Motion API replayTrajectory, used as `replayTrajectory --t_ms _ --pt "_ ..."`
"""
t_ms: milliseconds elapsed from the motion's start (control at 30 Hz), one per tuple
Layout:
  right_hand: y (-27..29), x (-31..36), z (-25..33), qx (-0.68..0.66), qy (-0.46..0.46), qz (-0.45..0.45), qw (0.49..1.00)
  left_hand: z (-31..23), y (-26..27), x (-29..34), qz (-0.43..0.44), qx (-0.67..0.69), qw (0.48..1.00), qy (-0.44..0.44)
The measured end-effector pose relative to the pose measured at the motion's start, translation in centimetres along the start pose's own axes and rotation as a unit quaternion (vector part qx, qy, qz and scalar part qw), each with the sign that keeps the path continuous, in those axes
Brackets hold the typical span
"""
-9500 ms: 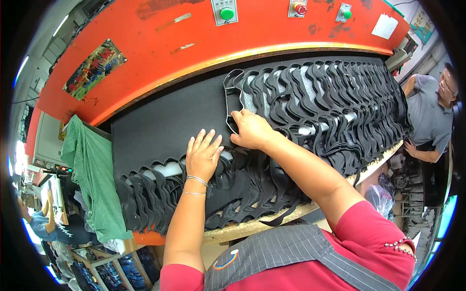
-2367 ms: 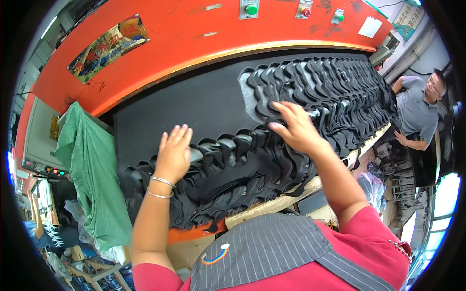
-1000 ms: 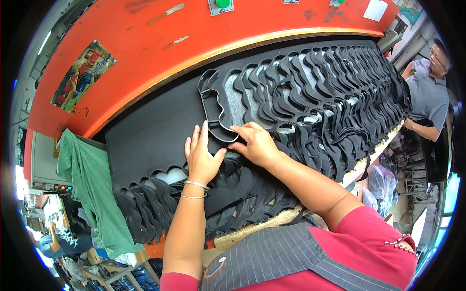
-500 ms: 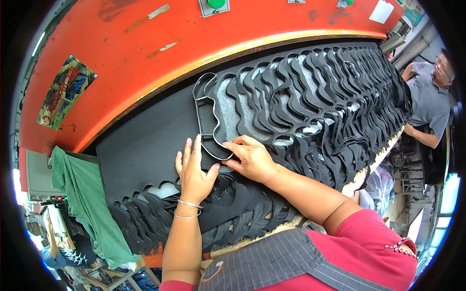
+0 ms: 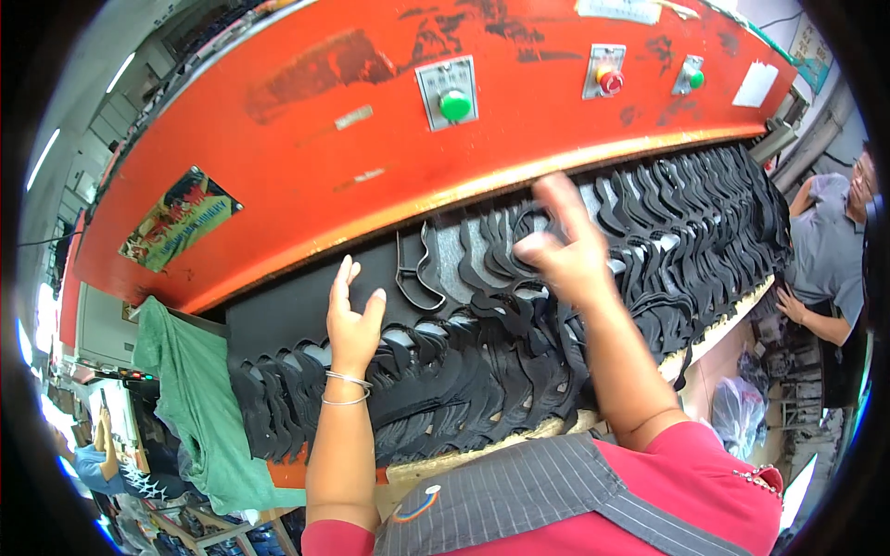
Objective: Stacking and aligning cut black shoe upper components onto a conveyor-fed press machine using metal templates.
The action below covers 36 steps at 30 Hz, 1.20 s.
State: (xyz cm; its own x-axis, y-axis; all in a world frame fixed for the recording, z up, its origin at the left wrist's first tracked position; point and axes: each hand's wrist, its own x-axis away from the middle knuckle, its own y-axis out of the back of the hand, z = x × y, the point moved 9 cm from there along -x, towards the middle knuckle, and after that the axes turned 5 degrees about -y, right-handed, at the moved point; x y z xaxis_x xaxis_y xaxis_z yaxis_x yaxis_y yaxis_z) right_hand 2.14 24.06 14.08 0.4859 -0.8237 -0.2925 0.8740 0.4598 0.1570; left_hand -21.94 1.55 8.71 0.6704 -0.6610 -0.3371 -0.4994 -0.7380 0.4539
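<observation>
A metal cutting die (image 5: pixel 419 278) with a wavy edge lies on the black foam-like sheet (image 5: pixel 283 310), partly hidden under the orange press (image 5: pixel 519 139). My left hand (image 5: pixel 355 315) is held just left of the die, fingers stretched and apart, with nothing in it. To the right of the die my right hand (image 5: pixel 577 255) is raised, blurred by motion. Its index finger points up and its thumb stands away; no object shows in it. Beneath and beyond it, wavy black cut strips (image 5: pixel 714 218) cover the right part of the sheet.
A green button (image 5: pixel 455 106), a red button (image 5: pixel 610 83) and another green button (image 5: pixel 695 81) sit on the press front. Green cloth (image 5: pixel 190 408) hangs at the left. Loose black offcuts (image 5: pixel 464 398) line the near edge. A co-worker (image 5: pixel 825 241) stands at far right.
Both my hands have come off the die; the right one has lifted up and to the right. The view has tilted up, showing more of the press and its buttons.
</observation>
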Motion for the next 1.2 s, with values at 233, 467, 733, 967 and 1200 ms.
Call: replayTrajectory --t_ms 233,467,733,967,1200 --pt "26.0 -12.6 3.3 -0.117 0.141 -0.368 0.911 -17.1 -7.4 -3.7 0.152 0.191 0.968 -0.050" --pt "34.8 -18.9 3.6 0.248 -0.052 -0.447 0.858 -26.2 -8.5 -10.8 0.184 -0.084 0.967 -0.153" --pt "20.2 1.2 8.2 0.206 -0.066 -0.033 0.976 -24.6 2.3 5.4 0.176 -0.084 0.980 -0.047" --pt "-4.7 21.4 20.8 0.308 0.103 0.419 0.848 -22.4 8.4 18.3 0.208 -0.185 0.960 0.030" --pt "-7.0 24.9 20.3 0.419 0.085 0.344 0.836 -22.3 8.8 20.8 0.168 -0.271 0.948 0.007"
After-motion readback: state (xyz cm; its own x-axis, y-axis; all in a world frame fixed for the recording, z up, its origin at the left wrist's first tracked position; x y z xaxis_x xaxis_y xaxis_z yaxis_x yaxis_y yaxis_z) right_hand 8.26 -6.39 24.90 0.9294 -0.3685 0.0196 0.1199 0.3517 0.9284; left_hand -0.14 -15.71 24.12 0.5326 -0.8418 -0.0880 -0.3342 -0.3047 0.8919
